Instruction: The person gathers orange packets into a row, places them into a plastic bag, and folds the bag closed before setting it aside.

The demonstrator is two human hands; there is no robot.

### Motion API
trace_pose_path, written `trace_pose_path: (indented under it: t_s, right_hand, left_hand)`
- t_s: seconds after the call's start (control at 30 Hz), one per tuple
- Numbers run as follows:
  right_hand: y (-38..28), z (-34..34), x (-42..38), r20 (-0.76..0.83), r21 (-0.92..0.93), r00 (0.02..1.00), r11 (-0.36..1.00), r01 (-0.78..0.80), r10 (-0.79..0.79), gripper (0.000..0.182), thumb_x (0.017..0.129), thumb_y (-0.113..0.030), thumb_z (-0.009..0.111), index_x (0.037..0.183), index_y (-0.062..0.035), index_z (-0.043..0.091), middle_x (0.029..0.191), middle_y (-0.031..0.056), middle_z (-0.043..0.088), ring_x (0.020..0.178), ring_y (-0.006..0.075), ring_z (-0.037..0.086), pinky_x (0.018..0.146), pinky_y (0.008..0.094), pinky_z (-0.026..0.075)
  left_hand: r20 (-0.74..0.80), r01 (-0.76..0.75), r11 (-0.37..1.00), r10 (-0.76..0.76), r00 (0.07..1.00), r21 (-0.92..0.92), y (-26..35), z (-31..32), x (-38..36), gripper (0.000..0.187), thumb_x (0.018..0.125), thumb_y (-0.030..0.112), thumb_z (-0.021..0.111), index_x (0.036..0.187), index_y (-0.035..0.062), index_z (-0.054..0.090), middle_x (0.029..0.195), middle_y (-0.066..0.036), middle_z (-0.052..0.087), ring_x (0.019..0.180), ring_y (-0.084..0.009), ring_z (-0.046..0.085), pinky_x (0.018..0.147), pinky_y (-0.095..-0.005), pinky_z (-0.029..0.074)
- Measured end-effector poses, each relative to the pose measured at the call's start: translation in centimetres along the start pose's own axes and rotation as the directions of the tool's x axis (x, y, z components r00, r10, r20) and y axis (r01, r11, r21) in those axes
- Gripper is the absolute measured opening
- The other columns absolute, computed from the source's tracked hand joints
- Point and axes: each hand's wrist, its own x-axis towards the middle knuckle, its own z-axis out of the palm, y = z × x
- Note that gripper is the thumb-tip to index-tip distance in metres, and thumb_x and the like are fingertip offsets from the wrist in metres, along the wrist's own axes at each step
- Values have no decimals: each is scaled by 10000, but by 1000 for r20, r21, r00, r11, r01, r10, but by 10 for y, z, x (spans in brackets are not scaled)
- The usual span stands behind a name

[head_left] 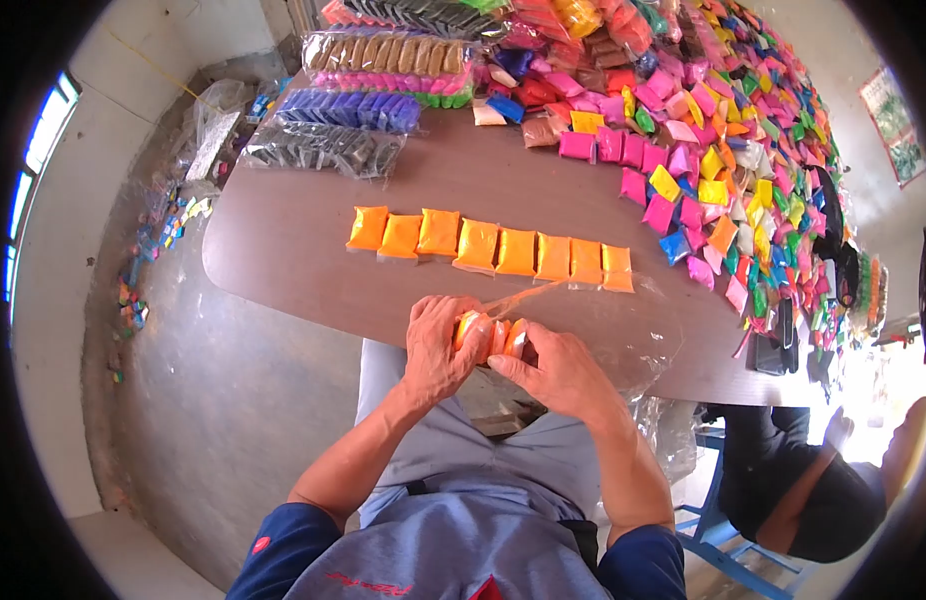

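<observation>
My left hand [438, 345] and my right hand [561, 368] are closed around a small stack of orange packets [499, 338] at the table's near edge. The packets stand side by side, pressed between the two hands, and fingers hide part of them. Just beyond lies a slightly crooked row of several orange packets [478, 245] in clear wrap, flat on the brown table [293, 225]. A clear plastic bag [628, 345] spreads over the table edge beside my right hand.
Bagged packets in grey [323, 150], blue [348, 108] and brown [383, 53] are stacked at the back left. A large heap of mixed coloured packets [703, 150] covers the right side. A person in dark clothes [813, 490] sits by a blue chair [718, 530] at right.
</observation>
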Motion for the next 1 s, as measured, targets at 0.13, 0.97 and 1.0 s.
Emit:
trace_pose_path:
  t_s: [0.13, 0.97, 1.0]
  right_hand:
    - [-5, -3, -3, -64, -116, 998, 993, 16, -23, 533, 847, -473, 764, 999, 5, 585, 876, 198, 693, 855, 391, 681, 756, 474, 527]
    - [10, -1, 4, -32, -143, 992, 983, 115, -121, 443, 793, -316, 820, 1053, -24, 613, 900, 179, 708, 898, 374, 681, 821, 461, 528]
    - [9, -4, 1, -50, -157, 993, 983, 94, -103, 442, 796, -310, 820, 1066, -25, 615, 899, 173, 710, 891, 370, 685, 813, 455, 534]
  left_hand:
    - [1, 18, 1000, -18, 1000, 10, 1, 1, 0, 220, 911, 259, 641, 1005, 61, 655, 961, -94, 672, 938, -308, 612, 969, -428, 396]
    - [8, 37, 999, -37, 999, 21, -5, 6, -3, 252, 956, 265, 572, 1049, 50, 664, 1030, -110, 682, 992, -327, 610, 1001, -429, 390]
    - [8, 36, 999, -36, 999, 24, -6, 6, -3, 255, 956, 266, 569, 1051, 50, 665, 1039, -112, 683, 999, -328, 611, 1004, -429, 389]
